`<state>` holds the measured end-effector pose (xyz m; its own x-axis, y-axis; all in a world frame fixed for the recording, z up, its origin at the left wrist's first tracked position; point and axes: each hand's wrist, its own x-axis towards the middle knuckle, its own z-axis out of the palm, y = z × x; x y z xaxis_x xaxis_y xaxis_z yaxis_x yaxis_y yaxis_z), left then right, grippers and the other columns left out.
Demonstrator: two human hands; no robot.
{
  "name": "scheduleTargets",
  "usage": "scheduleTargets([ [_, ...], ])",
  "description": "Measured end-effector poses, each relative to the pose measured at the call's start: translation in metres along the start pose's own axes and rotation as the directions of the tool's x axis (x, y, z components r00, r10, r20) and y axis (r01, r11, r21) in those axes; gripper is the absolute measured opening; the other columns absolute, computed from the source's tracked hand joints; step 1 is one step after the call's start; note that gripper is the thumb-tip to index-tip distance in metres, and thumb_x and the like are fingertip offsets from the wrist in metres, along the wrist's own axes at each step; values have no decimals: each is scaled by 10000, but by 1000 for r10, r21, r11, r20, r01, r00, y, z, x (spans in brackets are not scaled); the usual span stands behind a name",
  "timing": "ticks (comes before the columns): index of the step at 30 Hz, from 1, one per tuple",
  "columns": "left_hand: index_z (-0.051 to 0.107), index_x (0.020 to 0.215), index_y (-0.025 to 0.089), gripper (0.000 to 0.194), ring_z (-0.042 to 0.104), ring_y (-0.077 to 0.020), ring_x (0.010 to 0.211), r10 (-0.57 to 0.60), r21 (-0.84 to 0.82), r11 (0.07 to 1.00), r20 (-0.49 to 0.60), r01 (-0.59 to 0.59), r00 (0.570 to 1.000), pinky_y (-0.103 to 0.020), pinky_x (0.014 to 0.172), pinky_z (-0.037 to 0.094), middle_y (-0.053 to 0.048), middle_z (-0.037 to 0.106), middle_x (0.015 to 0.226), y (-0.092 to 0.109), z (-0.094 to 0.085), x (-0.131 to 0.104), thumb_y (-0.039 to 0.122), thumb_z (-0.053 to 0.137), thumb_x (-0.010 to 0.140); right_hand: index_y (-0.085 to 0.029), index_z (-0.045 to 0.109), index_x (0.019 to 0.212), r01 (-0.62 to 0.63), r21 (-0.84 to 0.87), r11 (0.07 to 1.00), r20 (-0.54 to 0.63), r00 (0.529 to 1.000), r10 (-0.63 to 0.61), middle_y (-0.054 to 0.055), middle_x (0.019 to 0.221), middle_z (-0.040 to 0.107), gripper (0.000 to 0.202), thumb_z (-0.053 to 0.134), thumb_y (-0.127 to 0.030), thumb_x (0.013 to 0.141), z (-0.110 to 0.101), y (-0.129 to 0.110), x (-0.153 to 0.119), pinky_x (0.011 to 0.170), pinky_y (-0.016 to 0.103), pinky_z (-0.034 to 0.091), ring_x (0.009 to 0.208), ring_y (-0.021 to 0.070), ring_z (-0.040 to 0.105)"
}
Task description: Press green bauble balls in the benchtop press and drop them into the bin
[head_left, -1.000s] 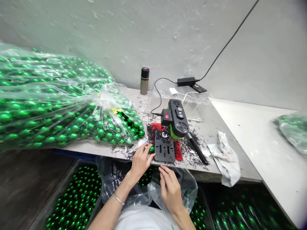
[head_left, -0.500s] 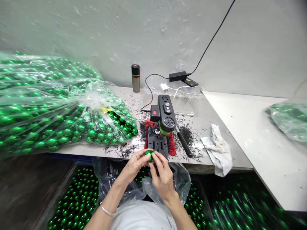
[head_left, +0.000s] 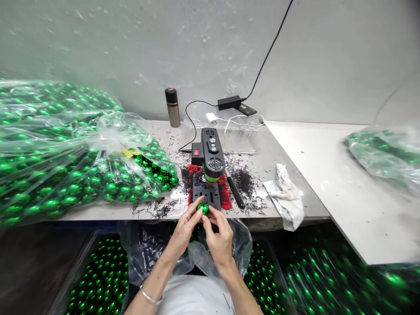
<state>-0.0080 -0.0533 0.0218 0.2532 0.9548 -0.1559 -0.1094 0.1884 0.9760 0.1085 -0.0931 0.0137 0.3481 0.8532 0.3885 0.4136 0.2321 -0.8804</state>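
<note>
Between the fingertips of my left hand (head_left: 184,226) and my right hand (head_left: 219,234) is a shiny green ball ornament (head_left: 203,209). Both hands are closed on it, the left from its left side and the right from its right. They hold it at the table's front edge, just before the slotted black base plate (head_left: 206,190) of a small machine. That machine's black head (head_left: 212,153), with round vents and a side box with a red switch, overhangs the plate. My fingers cover part of the ball.
A big clear bag of green balls (head_left: 82,175) fills the table's left. Small black bits (head_left: 244,181) lie scattered around the machine, beside a black-handled tool (head_left: 234,191). A white cloth (head_left: 285,199), a flask (head_left: 172,107) and a power adapter (head_left: 229,102) are there. More balls (head_left: 101,271) sit below.
The view has turned slightly to the right, so the table's things appear further left. Both hands still hold the green ball, with the fingers slightly shifted around it.
</note>
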Motion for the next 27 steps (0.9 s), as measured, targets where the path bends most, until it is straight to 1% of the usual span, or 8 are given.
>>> scheduleTargets([
  [3,601,1396,216,600,528,-284,1340,179,241,954,25,-180,983,-405,1105,447,-135,570,1432,-3,-3,1,533,625,886,-163,737,1068,-257,183,949,38,966,254,111,1004,792,313,623,-411,915,0,0,3,745,286,662,834,189,773],
  [5,622,1366,207,577,577,-277,1272,215,292,929,70,-226,974,-390,1041,498,-142,589,1381,-3,-7,4,504,652,872,-161,758,1017,-326,214,921,54,945,322,102,958,801,336,623,-449,907,-1,1,5,738,291,662,815,195,774],
  [8,705,1225,196,511,662,-250,1086,162,284,942,83,-179,983,-357,938,545,-111,681,1215,-1,-12,11,474,731,798,-180,775,991,-296,192,936,59,955,290,74,841,797,361,561,-466,940,-4,3,9,651,287,656,722,184,756],
  [11,738,1134,190,489,684,-227,957,80,237,969,-34,-69,996,-344,893,547,-73,741,1071,0,-12,22,466,781,733,-182,776,1002,-242,178,954,67,970,234,63,778,784,375,518,-450,966,-7,2,10,608,278,647,688,179,746],
  [15,718,1130,165,561,680,-232,1010,9,39,999,-259,2,966,-349,916,526,-94,747,1104,-6,-8,45,506,788,690,-185,762,1009,-234,159,959,124,968,216,80,891,798,332,509,-398,979,-13,-1,6,678,257,646,770,169,765],
  [18,720,1129,174,557,679,-228,990,60,109,994,-271,-31,961,-361,919,515,-90,748,1071,-12,-7,60,531,770,704,-197,754,1004,-178,102,979,129,978,165,78,935,797,297,503,-355,983,-19,-1,3,727,251,640,810,166,770],
  [23,752,1119,233,391,652,-247,1003,331,552,813,-175,-186,927,-421,974,467,-76,741,1019,-22,-11,68,487,692,828,-203,749,1000,-119,17,993,108,987,116,71,936,796,278,493,-311,986,-32,7,-2,730,252,643,809,168,771],
  [27,735,1152,243,333,624,-267,1069,433,723,634,-39,-273,901,-467,1025,421,-89,747,1090,-26,-10,69,443,631,907,-202,738,1004,-88,-49,995,89,992,92,69,928,794,259,491,-280,990,-43,12,-3,731,254,647,802,167,772],
])
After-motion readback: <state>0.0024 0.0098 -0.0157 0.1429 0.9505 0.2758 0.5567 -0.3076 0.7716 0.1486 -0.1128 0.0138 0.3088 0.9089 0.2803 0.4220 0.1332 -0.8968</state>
